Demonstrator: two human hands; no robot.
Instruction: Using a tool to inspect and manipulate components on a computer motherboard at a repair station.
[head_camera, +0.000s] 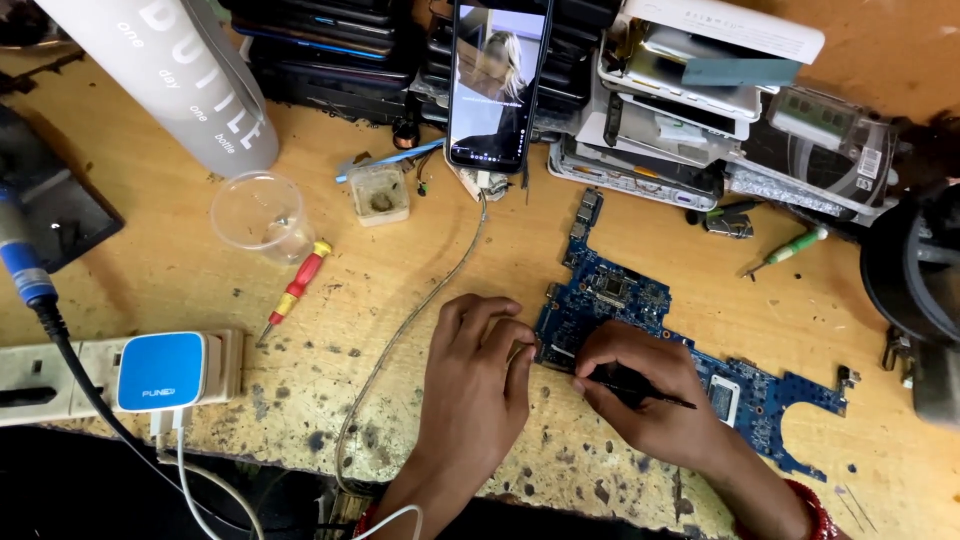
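Circuit board (620, 300), blue, irregular in outline with a curved cut-out at its right end, lies flat on the table (420, 270) towards the near edge, right of centre. Left hand (478, 375) is curled, fingertips pinched against the board's near-left edge, steadying it. Right hand (640, 390) is closed around a thin black pointed tool (650, 392), held pen-fashion, with its visible end lying over the board; where the working tip sits cannot be told.

Judged step: fine work on a component at the board's left end, one hand bracing. The next move would call for light, precise pressure and a firmly held board, since the parts are small and closely packed.

Table surface is worn, pale wood, pitted and spotted with dark marks along the near edge. A red and yellow screwdriver (295, 288) lies left of centre beside a clear plastic cup (258, 215). A smartphone (490, 85) stands propped at the far edge, its grey cable (420, 300) trailing towards the near edge. A stack of dismantled devices (690, 110) occupies the far-right corner.
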